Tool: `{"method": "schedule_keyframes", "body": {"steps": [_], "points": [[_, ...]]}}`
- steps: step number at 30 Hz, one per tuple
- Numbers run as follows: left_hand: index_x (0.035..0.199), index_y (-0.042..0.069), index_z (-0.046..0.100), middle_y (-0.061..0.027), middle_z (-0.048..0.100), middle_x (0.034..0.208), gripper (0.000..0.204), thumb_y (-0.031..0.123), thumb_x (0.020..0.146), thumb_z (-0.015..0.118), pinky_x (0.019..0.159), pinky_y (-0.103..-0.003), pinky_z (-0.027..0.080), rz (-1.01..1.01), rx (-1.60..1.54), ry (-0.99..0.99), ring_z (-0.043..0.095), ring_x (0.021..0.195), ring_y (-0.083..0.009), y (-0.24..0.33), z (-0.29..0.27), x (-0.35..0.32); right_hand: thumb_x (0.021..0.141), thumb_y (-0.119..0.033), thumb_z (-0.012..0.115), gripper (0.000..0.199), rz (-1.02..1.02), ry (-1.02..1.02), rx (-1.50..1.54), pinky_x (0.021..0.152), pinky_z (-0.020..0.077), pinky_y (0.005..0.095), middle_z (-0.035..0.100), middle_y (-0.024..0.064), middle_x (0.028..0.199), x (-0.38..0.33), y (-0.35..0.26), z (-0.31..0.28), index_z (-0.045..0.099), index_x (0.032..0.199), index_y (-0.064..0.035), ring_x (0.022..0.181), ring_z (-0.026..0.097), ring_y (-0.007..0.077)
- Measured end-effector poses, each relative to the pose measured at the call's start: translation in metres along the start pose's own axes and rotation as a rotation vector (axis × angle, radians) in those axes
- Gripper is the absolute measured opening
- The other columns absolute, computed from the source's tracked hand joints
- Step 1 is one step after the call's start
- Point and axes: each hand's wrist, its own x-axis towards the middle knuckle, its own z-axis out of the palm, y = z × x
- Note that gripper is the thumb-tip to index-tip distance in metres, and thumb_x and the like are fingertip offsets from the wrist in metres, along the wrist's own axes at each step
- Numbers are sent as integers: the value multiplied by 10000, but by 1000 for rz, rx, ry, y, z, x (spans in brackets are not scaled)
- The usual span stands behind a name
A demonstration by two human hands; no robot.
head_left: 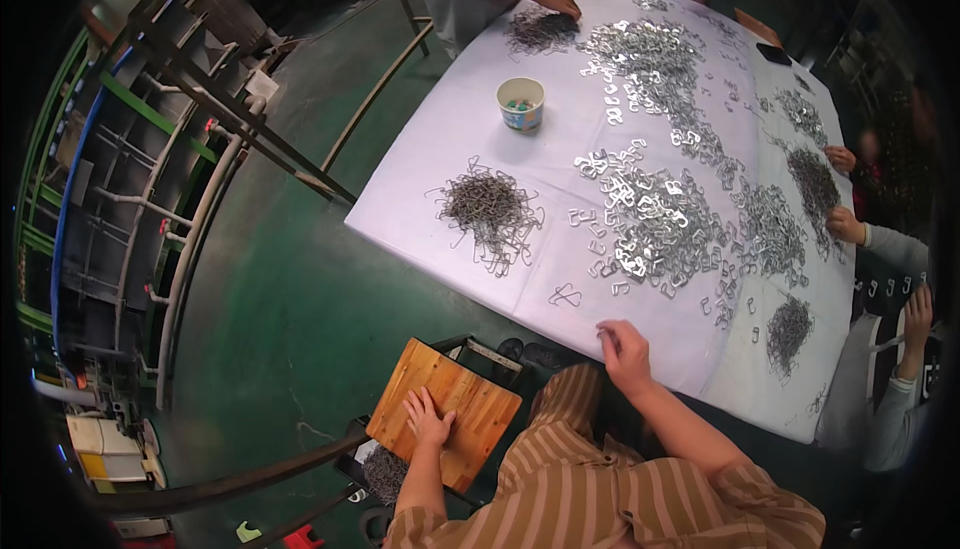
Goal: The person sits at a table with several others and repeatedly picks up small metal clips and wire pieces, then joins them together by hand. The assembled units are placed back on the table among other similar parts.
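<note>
My left hand (pixel 430 421) lies flat, fingers spread, on a square wooden board (pixel 482 417) that rests on a dark frame beside me. Over the near edge of the white-covered table (pixel 420 174) is my right hand (pixel 625 357), its fingers curled into a pinch; whatever they hold, if anything, is too small to make out. Just beyond it a few loose bent wires (pixel 565 295) lie on the cover. Farther left is a heap of dark bent-wire pieces (pixel 488 207). Shiny metal clips (pixel 650 224) spread in a large pile ahead of my right hand.
A paper tub (pixel 520 106) with small coloured bits inside stands on the table. At the far side a person's hand (pixel 558 2) touches another wire heap (pixel 540 31). More people's hands (pixel 845 224) work along the right edge. Metal railing (pixel 240 124) runs at left.
</note>
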Motion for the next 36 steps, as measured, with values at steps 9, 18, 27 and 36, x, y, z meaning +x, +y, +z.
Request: {"method": "schedule_keyframes", "body": {"steps": [9, 18, 27, 36], "points": [[1277, 116, 608, -205, 622, 1235, 541, 370, 813, 720, 953, -432, 483, 119, 78, -172, 593, 1145, -358, 110, -63, -2, 807, 42, 584, 232, -40, 179, -82, 628, 514, 400, 589, 119, 886, 12, 37, -16, 615, 1015, -57, 731, 624, 330], [968, 73, 678, -69, 647, 874, 185, 10, 795, 675, 698, -370, 520, 1179, -96, 512, 622, 785, -256, 290, -138, -44, 799, -2, 580, 284, -4, 208, -96, 647, 536, 423, 588, 117, 947, 16, 42, -16, 596, 1071, -84, 754, 632, 336], [1114, 51, 648, -70, 627, 1043, 345, 56, 773, 596, 796, -324, 529, 1541, 321, 184, 593, 963, -244, 332, -144, -3, 799, -52, 603, 285, 83, 249, -61, 644, 550, 415, 604, 102, 958, 11, 37, -15, 598, 1079, -102, 757, 646, 326], [1035, 110, 668, -17, 625, 942, 233, 154, 814, 610, 663, -308, 548, 1762, 638, -30, 620, 833, -204, 366, -161, 30, 784, -130, 658, 241, 131, 284, -167, 610, 552, 383, 606, 74, 905, 10, 30, -12, 638, 1023, -111, 720, 654, 276]]}}
